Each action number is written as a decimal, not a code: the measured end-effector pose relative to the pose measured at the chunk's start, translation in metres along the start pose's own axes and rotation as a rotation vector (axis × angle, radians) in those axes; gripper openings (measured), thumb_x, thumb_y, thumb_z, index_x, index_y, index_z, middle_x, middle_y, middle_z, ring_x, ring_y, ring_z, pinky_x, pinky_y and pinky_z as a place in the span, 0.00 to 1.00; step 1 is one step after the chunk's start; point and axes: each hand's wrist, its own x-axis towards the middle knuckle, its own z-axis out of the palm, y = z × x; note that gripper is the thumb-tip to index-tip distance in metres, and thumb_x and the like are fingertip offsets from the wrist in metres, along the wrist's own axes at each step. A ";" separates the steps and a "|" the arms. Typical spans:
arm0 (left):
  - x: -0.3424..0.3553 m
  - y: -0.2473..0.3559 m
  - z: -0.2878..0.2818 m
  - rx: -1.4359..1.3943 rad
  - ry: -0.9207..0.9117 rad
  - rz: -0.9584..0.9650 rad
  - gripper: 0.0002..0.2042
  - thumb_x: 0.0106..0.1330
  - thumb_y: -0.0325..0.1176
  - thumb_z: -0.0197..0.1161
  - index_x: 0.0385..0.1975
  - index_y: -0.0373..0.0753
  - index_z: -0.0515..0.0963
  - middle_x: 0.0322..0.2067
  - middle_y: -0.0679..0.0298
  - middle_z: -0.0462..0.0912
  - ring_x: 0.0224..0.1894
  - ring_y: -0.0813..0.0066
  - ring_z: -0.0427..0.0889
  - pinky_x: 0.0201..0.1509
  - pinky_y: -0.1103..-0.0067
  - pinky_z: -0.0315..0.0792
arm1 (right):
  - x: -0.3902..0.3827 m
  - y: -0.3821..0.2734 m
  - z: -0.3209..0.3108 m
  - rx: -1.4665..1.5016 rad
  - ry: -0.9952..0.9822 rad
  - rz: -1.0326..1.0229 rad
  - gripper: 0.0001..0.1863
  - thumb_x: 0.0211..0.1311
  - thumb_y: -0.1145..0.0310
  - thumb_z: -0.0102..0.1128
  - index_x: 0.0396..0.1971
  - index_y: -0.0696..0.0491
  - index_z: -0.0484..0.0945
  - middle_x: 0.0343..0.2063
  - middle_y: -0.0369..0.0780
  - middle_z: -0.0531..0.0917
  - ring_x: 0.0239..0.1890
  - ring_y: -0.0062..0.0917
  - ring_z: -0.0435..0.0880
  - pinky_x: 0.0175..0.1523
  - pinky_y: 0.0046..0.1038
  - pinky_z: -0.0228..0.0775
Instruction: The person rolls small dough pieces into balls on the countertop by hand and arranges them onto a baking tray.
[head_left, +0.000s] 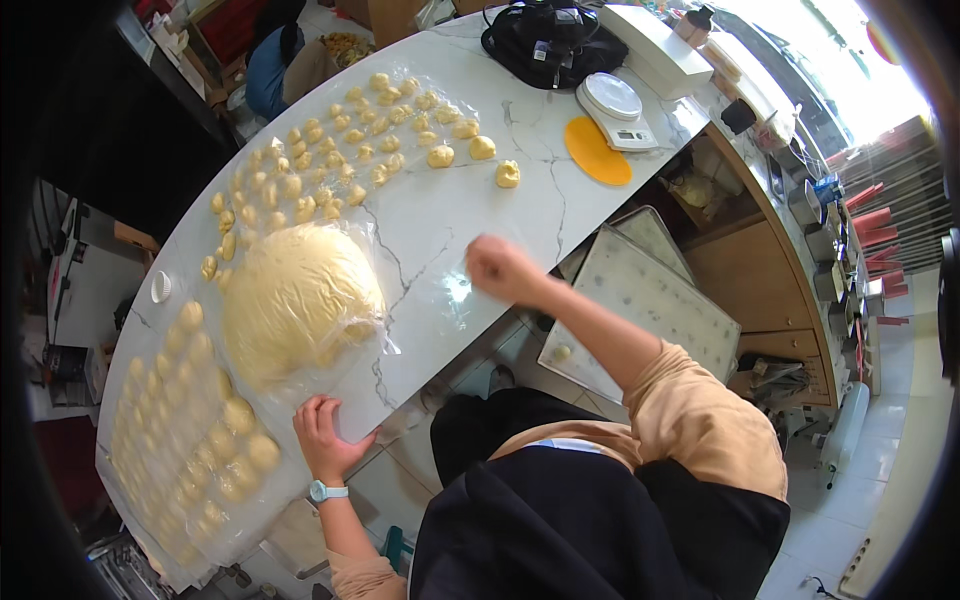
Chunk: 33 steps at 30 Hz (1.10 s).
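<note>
My right hand (492, 268) is curled over the white marble counter (540, 222), blurred; whatever lies under its fingers is hidden. My left hand (332, 436) rests at the front edge with fingers bent and slightly apart, holding nothing. Just above it lies a big dough mass (298, 300) covered in clear plastic. Small uneven dough pieces (390, 142) are spread on plastic behind this, and three larger lumps (482, 148) sit to their right, on or beside the sheet. At the left, several rounded dough balls (237, 418) lie beneath plastic.
A white scale (610, 100), an orange disc (597, 152), a black bag (545, 50) and a long white box (655, 50) occupy the far right. A small white cup (161, 287) sits left. Metal trays (640, 315) are below the right edge. Another person (270, 70) crouches beyond the counter.
</note>
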 end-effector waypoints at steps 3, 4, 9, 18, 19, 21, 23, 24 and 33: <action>0.002 0.004 0.004 -0.024 -0.042 0.016 0.33 0.34 0.47 0.80 0.42 0.43 0.73 0.45 0.58 0.73 0.50 0.56 0.72 0.55 0.61 0.67 | 0.044 0.019 -0.016 -0.438 0.312 0.020 0.04 0.51 0.78 0.56 0.25 0.56 0.70 0.30 0.44 0.74 0.36 0.42 0.75 0.41 0.38 0.68; 0.003 0.005 0.006 -0.015 -0.037 0.009 0.34 0.34 0.47 0.80 0.42 0.43 0.73 0.45 0.59 0.73 0.50 0.56 0.72 0.56 0.61 0.66 | 0.058 0.015 0.001 -0.344 0.245 0.014 0.04 0.52 0.77 0.56 0.26 0.55 0.70 0.31 0.44 0.75 0.38 0.42 0.75 0.42 0.39 0.68; -0.007 -0.001 0.001 0.006 -0.023 -0.013 0.35 0.33 0.46 0.81 0.43 0.42 0.72 0.47 0.57 0.72 0.51 0.53 0.71 0.56 0.61 0.66 | 0.001 -0.015 0.022 -0.043 -0.081 -0.012 0.06 0.49 0.79 0.57 0.25 0.56 0.69 0.29 0.43 0.72 0.34 0.40 0.75 0.39 0.37 0.69; -0.004 0.003 0.002 0.021 -0.015 -0.038 0.34 0.32 0.46 0.81 0.42 0.43 0.73 0.45 0.59 0.73 0.49 0.55 0.72 0.55 0.63 0.67 | 0.014 -0.012 0.030 -0.105 0.018 0.126 0.17 0.49 0.77 0.65 0.39 0.54 0.71 0.42 0.43 0.75 0.46 0.39 0.76 0.50 0.36 0.71; -0.003 0.003 0.002 0.017 0.000 -0.022 0.34 0.33 0.46 0.81 0.42 0.43 0.73 0.45 0.61 0.73 0.49 0.57 0.72 0.54 0.64 0.67 | -0.002 -0.011 0.018 -0.002 0.110 0.126 0.23 0.49 0.75 0.68 0.46 0.53 0.70 0.48 0.43 0.74 0.51 0.38 0.76 0.54 0.36 0.71; -0.001 0.000 0.007 0.014 0.004 -0.039 0.34 0.32 0.46 0.81 0.42 0.43 0.73 0.45 0.61 0.73 0.49 0.57 0.72 0.54 0.64 0.67 | -0.013 -0.017 -0.009 -0.213 0.174 0.170 0.39 0.47 0.71 0.73 0.61 0.50 0.63 0.60 0.42 0.67 0.57 0.37 0.73 0.60 0.36 0.70; -0.006 0.000 0.003 -0.001 -0.035 -0.037 0.34 0.32 0.46 0.81 0.42 0.43 0.73 0.45 0.61 0.73 0.49 0.57 0.72 0.54 0.64 0.67 | -0.006 -0.027 -0.016 -0.306 0.152 0.211 0.39 0.48 0.70 0.73 0.63 0.49 0.66 0.56 0.41 0.73 0.53 0.34 0.76 0.57 0.32 0.72; -0.003 -0.002 0.004 0.001 -0.027 -0.022 0.34 0.31 0.44 0.82 0.42 0.42 0.73 0.45 0.60 0.73 0.50 0.56 0.72 0.55 0.63 0.68 | 0.001 -0.027 -0.021 -0.214 0.035 0.252 0.35 0.49 0.70 0.71 0.61 0.49 0.69 0.51 0.41 0.77 0.51 0.36 0.77 0.57 0.32 0.72; -0.019 -0.007 0.006 0.014 -0.128 -0.051 0.34 0.37 0.39 0.81 0.46 0.41 0.70 0.50 0.53 0.70 0.55 0.49 0.69 0.59 0.58 0.66 | -0.178 0.048 -0.108 0.419 0.511 0.849 0.22 0.62 0.71 0.63 0.56 0.58 0.76 0.46 0.38 0.82 0.51 0.19 0.78 0.57 0.23 0.69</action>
